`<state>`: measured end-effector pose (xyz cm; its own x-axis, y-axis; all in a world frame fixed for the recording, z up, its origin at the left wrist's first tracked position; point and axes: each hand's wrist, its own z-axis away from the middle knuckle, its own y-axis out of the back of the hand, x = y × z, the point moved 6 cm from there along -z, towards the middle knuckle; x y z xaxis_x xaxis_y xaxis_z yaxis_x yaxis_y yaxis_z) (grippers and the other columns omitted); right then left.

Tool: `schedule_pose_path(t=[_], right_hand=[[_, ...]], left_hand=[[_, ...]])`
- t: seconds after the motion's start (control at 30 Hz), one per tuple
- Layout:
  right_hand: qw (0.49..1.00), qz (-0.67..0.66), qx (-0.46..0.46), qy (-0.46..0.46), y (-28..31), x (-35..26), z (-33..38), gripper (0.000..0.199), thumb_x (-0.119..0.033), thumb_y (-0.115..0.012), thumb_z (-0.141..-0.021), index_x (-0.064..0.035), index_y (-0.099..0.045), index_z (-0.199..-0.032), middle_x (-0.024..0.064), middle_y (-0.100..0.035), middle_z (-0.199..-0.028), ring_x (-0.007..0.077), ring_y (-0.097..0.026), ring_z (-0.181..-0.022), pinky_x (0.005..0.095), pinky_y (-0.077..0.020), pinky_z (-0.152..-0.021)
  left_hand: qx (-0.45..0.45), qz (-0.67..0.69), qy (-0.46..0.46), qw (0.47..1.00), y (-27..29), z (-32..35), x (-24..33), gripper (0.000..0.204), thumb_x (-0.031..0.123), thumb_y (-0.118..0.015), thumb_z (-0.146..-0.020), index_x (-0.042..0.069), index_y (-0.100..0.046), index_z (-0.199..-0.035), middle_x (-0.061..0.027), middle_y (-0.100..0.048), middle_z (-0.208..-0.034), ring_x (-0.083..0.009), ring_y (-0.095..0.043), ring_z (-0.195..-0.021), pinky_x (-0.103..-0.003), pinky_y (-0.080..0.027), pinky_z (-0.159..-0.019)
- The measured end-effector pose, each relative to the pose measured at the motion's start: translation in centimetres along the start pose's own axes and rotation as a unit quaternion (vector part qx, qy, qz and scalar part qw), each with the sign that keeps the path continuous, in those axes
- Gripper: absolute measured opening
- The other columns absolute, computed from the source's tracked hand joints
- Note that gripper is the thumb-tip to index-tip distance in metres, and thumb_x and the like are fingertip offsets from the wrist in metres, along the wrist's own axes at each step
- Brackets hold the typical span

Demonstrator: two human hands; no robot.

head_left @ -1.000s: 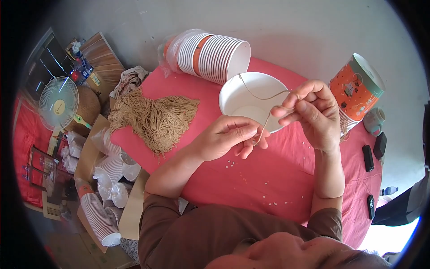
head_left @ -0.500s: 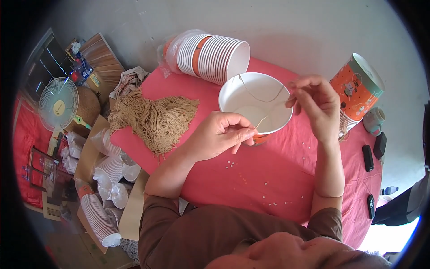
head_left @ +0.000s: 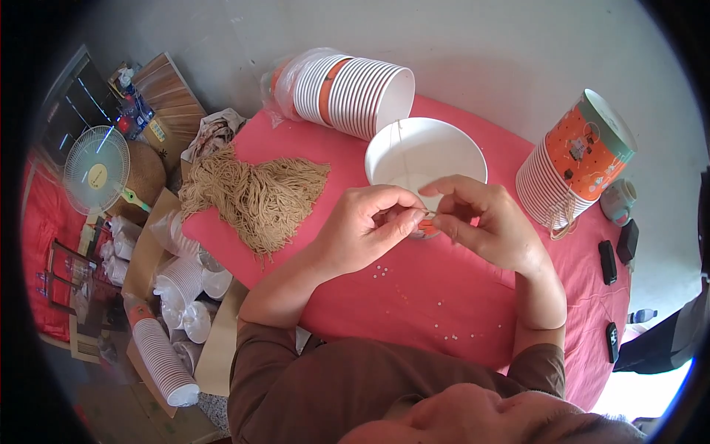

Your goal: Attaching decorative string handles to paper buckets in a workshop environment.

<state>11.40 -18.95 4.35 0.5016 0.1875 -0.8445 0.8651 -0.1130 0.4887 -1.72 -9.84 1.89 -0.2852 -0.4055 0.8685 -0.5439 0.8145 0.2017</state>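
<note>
A white paper bucket [head_left: 458, 152] with an orange outside stands on the table just beyond my hands. A thin tan cord [head_left: 401, 144] hangs over its far rim and runs down toward my fingers. My left hand [head_left: 370, 226] is closed in a pinch on the cord at the near side of the bucket. Close beside it, my right hand [head_left: 495, 222] also pinches the cord, its fingertips almost meeting the left ones. The fingers hide the cord's exact path there. Left of the bucket lies a heap of tan cords [head_left: 259, 192].
A pink cloth [head_left: 399, 311] covers the table, dotted with small white discs. Nested buckets [head_left: 362, 96] lie on their side at the back. Another stack [head_left: 584, 155], with cord loops, is at the right, near a mug [head_left: 620, 198] and black objects [head_left: 607, 261]. A cardboard box [head_left: 214, 348] holds more cups.
My right hand has come down and left from above the bucket's right side to meet my left hand. The cord, which sagged across the bucket, now hangs nearly straight down.
</note>
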Motion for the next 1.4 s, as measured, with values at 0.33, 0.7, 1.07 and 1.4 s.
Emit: schedule_pose_path(t=[0.33,0.7,1.07,1.4], right_hand=[[0.979,0.14,0.12,0.09,2.6,-0.5,-0.5,0.012,0.008,-0.064,-0.081,-0.0002,-0.066,-0.09,0.0049,-0.059,-0.082,0.0121,-0.058,-0.071,0.0259,-0.0443,-0.059],[0.946,0.307,0.081,0.067,3.2,0.7,-0.7,0.007,0.0,-0.065,-0.077,-0.0016,-0.063,-0.083,0.0092,-0.064,-0.083,0.0257,-0.066,-0.075,0.0354,-0.0516,-0.065],[0.959,0.27,0.051,0.068,3.1,0.9,-0.5,0.005,0.0,-0.065,-0.076,-0.0024,-0.062,-0.08,0.0085,-0.065,-0.079,0.0234,-0.066,-0.071,0.0328,-0.0508,-0.063],[0.95,0.297,0.037,0.087,2.4,-0.1,0.1,0.007,0.0,-0.066,-0.074,-0.0034,-0.062,-0.079,0.0074,-0.063,-0.077,0.028,-0.064,-0.073,0.0373,-0.0491,-0.061]], left_hand=[[0.032,-0.207,-0.13,0.969,-0.3,-0.4,1.2,0.01,0.003,-0.068,-0.087,0.002,-0.065,-0.096,-0.0067,-0.067,-0.088,-0.0158,-0.06,-0.059,-0.029,-0.046,-0.051],[-0.015,-0.39,-0.1,0.915,-1.1,-0.7,-0.5,0.026,0.019,-0.08,-0.078,0.005,-0.069,-0.097,-0.006,-0.066,-0.086,-0.0208,-0.065,-0.063,-0.032,-0.052,-0.056],[0.001,-0.379,-0.203,0.903,-0.5,-1.2,-0.9,0.027,0.008,-0.082,-0.066,0.005,-0.063,-0.085,-0.0047,-0.061,-0.091,-0.0224,-0.064,-0.072,-0.035,-0.053,-0.061],[0.013,-0.43,-0.318,0.845,-0.9,-0.9,0.2,0.035,0.005,-0.08,-0.059,0.007,-0.06,-0.087,-0.0049,-0.056,-0.096,-0.0219,-0.063,-0.077,-0.034,-0.054,-0.063]])
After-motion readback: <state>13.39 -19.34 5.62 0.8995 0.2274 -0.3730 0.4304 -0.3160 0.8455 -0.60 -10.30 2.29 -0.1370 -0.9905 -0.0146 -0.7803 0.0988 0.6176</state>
